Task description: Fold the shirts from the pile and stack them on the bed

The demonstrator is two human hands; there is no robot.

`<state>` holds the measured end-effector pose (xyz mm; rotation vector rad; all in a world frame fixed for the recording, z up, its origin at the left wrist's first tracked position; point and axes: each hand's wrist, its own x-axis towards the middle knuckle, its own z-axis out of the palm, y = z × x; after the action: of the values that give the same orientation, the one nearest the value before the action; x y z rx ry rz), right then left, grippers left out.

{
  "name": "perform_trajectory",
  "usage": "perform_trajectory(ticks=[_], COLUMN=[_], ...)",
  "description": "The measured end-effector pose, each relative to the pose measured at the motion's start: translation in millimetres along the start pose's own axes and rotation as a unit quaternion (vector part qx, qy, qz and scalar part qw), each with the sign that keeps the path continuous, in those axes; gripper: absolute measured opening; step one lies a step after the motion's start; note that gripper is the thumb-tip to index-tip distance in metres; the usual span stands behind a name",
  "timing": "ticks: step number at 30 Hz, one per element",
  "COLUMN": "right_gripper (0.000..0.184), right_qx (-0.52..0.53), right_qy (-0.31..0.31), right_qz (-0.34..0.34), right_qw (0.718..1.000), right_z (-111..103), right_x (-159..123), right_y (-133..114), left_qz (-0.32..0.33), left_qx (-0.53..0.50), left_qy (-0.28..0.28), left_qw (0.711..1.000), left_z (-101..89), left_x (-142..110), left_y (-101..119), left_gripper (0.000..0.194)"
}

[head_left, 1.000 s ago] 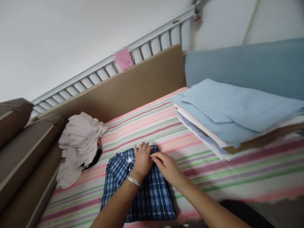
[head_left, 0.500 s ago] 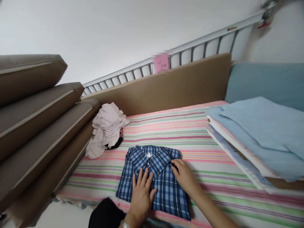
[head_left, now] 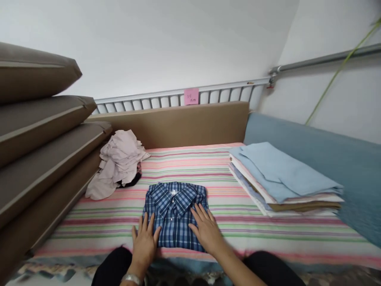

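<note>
A blue plaid shirt (head_left: 175, 232), folded into a neat rectangle with its collar at the far end, lies on a striped sheet (head_left: 190, 163). My left hand (head_left: 145, 240) rests on its left side, fingers spread and palm down. On the opposite side, my right hand (head_left: 206, 230) lies flat with fingers apart, touching the shirt's right part. Neither hand grips anything. The collar and upper buttons show between the hands; the shirt's side edges are partly covered by them.
Crumpled pale pink cloth (head_left: 122, 155) lies at the left over a dark item. Thick brown cushions (head_left: 50, 147) are stacked along the left. A pile of folded clothes (head_left: 282, 174), light blue on top, sits at right. A brown board (head_left: 178, 125) and radiator (head_left: 149, 101) stand behind.
My right hand has gone from curled fingers at the shirt's collar side to lying flat on its right side. My left hand has moved from the middle to the left side. The view has turned right.
</note>
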<state>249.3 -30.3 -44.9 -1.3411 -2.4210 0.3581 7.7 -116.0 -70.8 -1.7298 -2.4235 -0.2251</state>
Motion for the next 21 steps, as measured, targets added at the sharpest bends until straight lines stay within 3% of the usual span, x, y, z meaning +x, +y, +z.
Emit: perform_trajectory(ticks=[4,12,17,21], right_gripper=[0.056,0.054,0.048,0.053], right_qx=[-0.032,-0.025,-0.018,-0.03], right_qy=[-0.012,-0.02,0.035,0.034], right_qz=[-0.003,0.002,0.031,0.039], right_qw=[0.999,0.999,0.999,0.998], right_z=[2,2,-10,-14], right_x=[-2,3,5,16], right_y=[0,6,-3,-12], left_qz=[0.0,-0.01,0.006,0.007], left_qx=[0.007,-0.018,-0.021,-0.019], left_qy=[-0.004,-0.01,0.0,0.001], left_qw=[1.0,1.0,1.0,1.0], left_z=[10.4,5.2,4.2,7.3], left_x=[-3,0,-1,1], left_y=[0,0,-1,-1], left_gripper=[0.049,0.05,0.047,0.046])
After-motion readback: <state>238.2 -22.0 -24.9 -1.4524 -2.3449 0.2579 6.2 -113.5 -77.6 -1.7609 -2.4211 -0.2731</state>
